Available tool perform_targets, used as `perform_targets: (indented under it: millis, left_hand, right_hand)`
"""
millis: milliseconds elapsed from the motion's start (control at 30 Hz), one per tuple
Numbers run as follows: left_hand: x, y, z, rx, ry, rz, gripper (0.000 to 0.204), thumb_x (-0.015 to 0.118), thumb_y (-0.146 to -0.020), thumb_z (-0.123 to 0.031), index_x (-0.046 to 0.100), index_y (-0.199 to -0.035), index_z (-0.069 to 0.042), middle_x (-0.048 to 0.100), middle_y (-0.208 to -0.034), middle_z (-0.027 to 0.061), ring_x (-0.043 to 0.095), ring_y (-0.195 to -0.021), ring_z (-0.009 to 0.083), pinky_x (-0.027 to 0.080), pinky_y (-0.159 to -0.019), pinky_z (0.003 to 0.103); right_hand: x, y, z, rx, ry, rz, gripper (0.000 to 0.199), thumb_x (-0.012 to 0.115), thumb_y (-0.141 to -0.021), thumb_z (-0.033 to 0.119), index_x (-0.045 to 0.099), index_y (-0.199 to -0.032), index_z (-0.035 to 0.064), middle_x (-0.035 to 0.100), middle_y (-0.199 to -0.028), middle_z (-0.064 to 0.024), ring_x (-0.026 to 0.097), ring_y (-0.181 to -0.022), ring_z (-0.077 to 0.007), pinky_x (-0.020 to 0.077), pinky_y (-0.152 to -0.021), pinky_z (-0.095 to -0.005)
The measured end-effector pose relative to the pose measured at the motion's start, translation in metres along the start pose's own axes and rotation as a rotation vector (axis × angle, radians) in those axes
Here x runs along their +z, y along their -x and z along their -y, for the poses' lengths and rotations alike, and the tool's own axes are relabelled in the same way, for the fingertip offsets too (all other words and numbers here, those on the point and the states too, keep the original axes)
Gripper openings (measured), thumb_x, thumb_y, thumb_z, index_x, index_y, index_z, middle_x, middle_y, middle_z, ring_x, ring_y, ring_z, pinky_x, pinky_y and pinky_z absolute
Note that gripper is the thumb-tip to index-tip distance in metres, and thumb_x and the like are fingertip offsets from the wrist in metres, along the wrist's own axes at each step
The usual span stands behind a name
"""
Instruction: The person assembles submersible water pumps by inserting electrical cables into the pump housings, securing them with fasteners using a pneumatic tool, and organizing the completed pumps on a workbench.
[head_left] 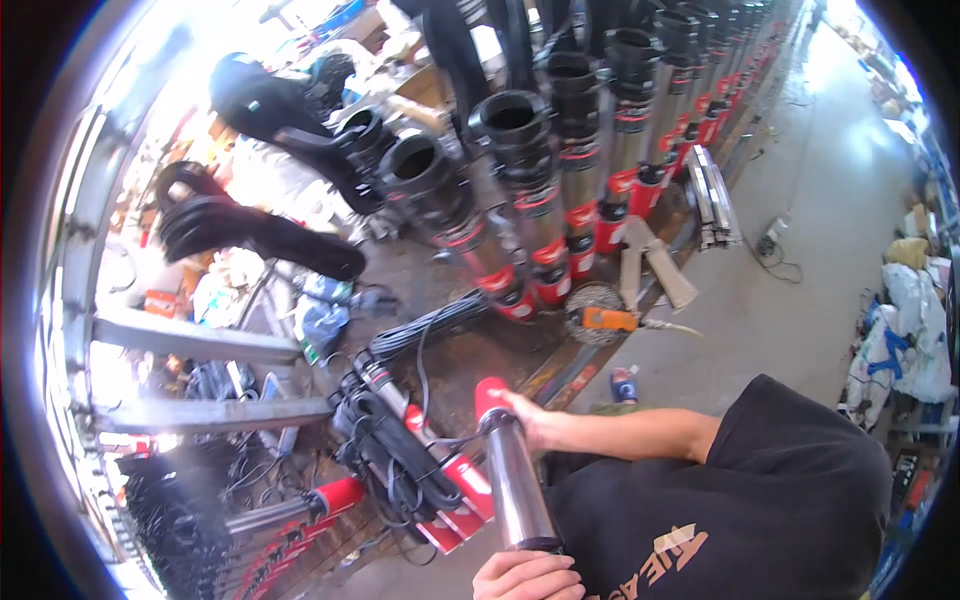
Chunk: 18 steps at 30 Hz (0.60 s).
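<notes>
A shiny steel submersible pump (515,480) with a red end and a dark band at its other end lies across in front of my body. My right hand (530,420) is closed around the pump near its red end. At the bottom edge my left hand (530,578) has its fingers wrapped over the dark end. A black cable runs from the red end toward a bundle of coiled black cable (400,450), which lies on several red-ended pumps (465,480) just left of the one I hold.
Tall upright pumps (540,200) with black tops and red bases stand in a long row ahead. An orange-handled tool (608,319), cardboard strips (655,265) and metal bars (712,200) lie beside them. Grey rails (215,415) jut in from the left. Wrapped goods (915,330) line the right.
</notes>
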<state>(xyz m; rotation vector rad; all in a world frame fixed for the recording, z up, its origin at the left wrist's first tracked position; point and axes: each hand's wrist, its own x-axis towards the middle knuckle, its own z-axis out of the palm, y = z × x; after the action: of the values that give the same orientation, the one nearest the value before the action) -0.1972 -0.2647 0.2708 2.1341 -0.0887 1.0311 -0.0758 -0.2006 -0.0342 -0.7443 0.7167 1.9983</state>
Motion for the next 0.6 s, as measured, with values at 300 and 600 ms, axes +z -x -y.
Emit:
perform_targets:
  millis: [300, 600]
  left_hand:
    - [0.049, -0.041, -0.013, -0.124, 0.057, 0.07, 0.02, 0.072, -0.062, -0.003, 0.069, -0.081, 0.002, 0.066, -0.071, 0.0127, 0.071, -0.066, 0.0266, 0.058, -0.065, 0.036]
    - [0.043, -0.03, 0.01, -0.198, 0.415, 0.221, 0.039, 0.077, -0.08, -0.035, 0.07, -0.093, 0.001, 0.07, -0.088, 0.0132, 0.068, -0.081, 0.0309, 0.051, -0.069, 0.042]
  right_hand:
    - [-0.052, 0.093, 0.006, 0.099, 0.338, -0.125, 0.08, 0.04, -0.086, 0.085, 0.062, -0.077, 0.009, 0.065, -0.071, -0.0096, 0.061, -0.067, -0.0256, 0.0549, -0.073, -0.0432]
    - [-0.169, 0.139, 0.225, -0.917, 1.263, -1.465, 0.04, 0.071, -0.083, 0.042, 0.074, -0.104, 0.0072, 0.074, -0.101, -0.0166, 0.071, -0.098, -0.0352, 0.0561, -0.085, -0.047]
